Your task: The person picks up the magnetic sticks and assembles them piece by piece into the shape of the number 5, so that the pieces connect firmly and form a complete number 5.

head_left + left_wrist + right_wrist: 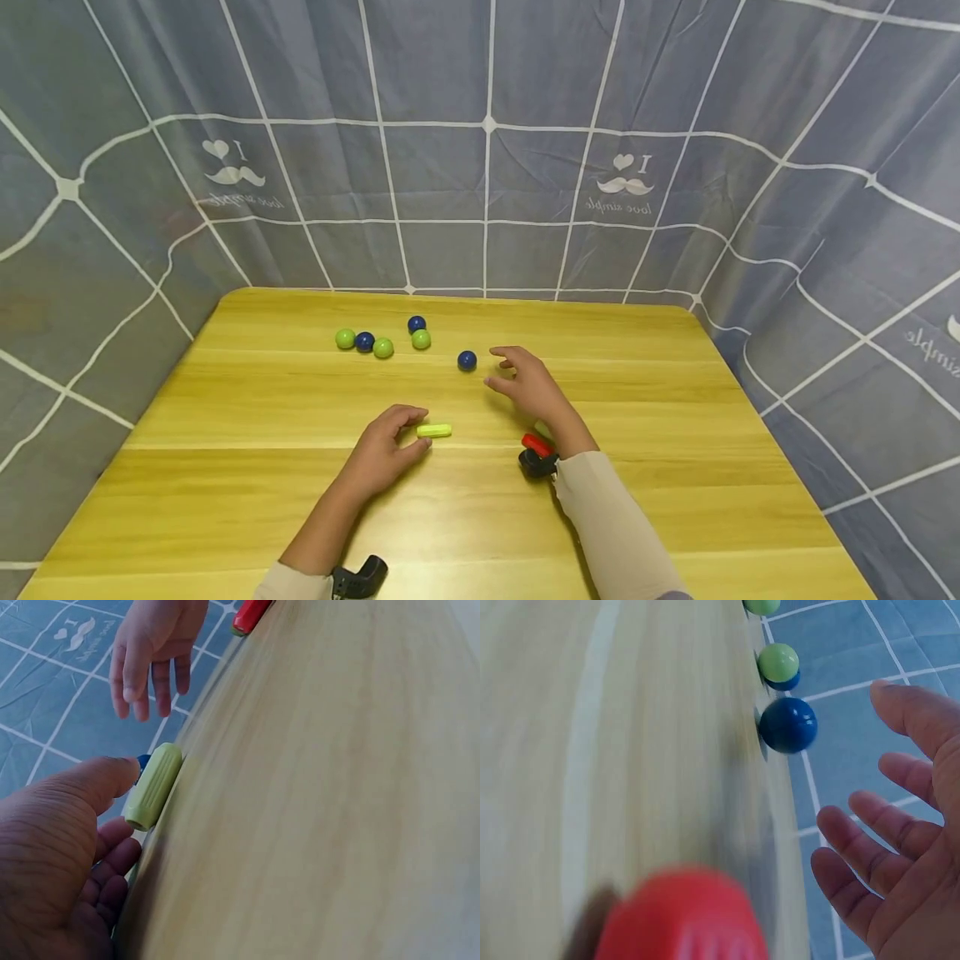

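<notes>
My left hand point(386, 450) is low over the table beside a short yellow-green ridged cylinder point(434, 431). Its thumb and fingers stand apart around the near end of that piece, with a gap showing in the left wrist view. My right hand point(528, 387) hovers to the right of a lone dark blue ball point(467, 360), its relaxed fingers spread and holding nothing. Under the right wrist lies a red ridged piece point(537, 445), large and blurred in the right wrist view. A green piece point(543, 430) next to it is partly hidden by the forearm.
Toward the back left, a green ball point(345, 338), a blue ball point(364, 342) and another green ball point(383, 347) form a row. Beside them a blue ball point(417, 324) sits behind a green ball point(422, 339). Grey-blue curtains point(442, 175) surround the wooden table point(645, 392).
</notes>
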Action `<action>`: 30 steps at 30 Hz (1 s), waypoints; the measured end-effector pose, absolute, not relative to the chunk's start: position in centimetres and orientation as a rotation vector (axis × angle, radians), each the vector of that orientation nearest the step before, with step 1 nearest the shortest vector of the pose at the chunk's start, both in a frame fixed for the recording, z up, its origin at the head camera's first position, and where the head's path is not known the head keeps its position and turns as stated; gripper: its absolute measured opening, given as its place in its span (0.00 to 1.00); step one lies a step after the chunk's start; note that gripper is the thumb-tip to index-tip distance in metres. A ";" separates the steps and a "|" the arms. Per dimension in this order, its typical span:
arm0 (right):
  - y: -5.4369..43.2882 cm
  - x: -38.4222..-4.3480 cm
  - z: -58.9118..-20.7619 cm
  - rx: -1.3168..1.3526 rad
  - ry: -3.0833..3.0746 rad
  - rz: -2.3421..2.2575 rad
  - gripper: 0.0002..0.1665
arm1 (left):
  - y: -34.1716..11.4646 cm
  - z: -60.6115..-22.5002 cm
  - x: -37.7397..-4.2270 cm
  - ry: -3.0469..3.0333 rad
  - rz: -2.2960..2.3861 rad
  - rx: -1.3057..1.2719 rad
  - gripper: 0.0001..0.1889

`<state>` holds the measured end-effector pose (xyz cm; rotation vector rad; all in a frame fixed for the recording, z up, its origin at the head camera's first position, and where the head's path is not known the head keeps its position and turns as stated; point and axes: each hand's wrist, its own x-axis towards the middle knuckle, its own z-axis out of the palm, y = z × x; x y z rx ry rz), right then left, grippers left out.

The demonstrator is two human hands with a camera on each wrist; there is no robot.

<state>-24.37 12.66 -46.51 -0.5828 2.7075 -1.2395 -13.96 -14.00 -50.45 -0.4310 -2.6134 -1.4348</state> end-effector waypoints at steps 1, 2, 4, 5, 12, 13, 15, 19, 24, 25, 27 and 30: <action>12.4 -24.6 -46.5 -0.585 2.705 -1.248 0.34 | -14.0 -50.4 -14.0 -2.617 -1.422 -0.432 0.21; 12.1 -24.8 -46.5 -0.585 2.702 -1.255 0.34 | -14.1 -50.3 -14.0 -2.623 -1.406 -0.432 0.20; 11.5 -25.1 -46.5 -0.582 2.692 -1.279 0.33 | -14.2 -50.3 -14.0 -2.637 -1.389 -0.422 0.19; 11.2 -25.2 -46.5 -0.569 2.681 -1.298 0.33 | -14.2 -50.3 -14.0 -2.645 -1.377 -0.417 0.19; 9.6 -25.9 -46.7 -0.493 2.614 -1.373 0.30 | -14.2 -50.4 -14.1 -2.658 -1.368 -0.416 0.18; 9.5 -26.1 -46.9 -0.482 2.618 -1.371 0.29 | -14.1 -50.4 -14.2 -2.657 -1.367 -0.421 0.18; 9.3 -26.5 -47.1 -0.456 2.620 -1.381 0.29 | -13.9 -50.5 -14.3 -2.653 -1.354 -0.434 0.17; 8.8 -26.8 -47.6 -0.423 2.604 -1.410 0.28 | -13.8 -50.6 -14.3 -2.659 -1.351 -0.421 0.16; 8.2 -27.1 -48.0 -0.424 2.601 -1.401 0.28 | -13.8 -50.6 -14.2 -2.667 -1.335 -0.429 0.15; 8.1 -27.1 -48.1 -0.426 2.605 -1.400 0.28 | -13.8 -50.5 -14.2 -2.663 -1.334 -0.433 0.15; 7.9 -27.2 -48.2 -0.428 2.619 -1.392 0.27 | -13.8 -50.5 -14.2 -2.659 -1.327 -0.438 0.15; 7.6 -27.4 -48.2 -0.429 2.642 -1.364 0.26 | -13.9 -50.5 -14.3 -2.660 -1.308 -0.436 0.15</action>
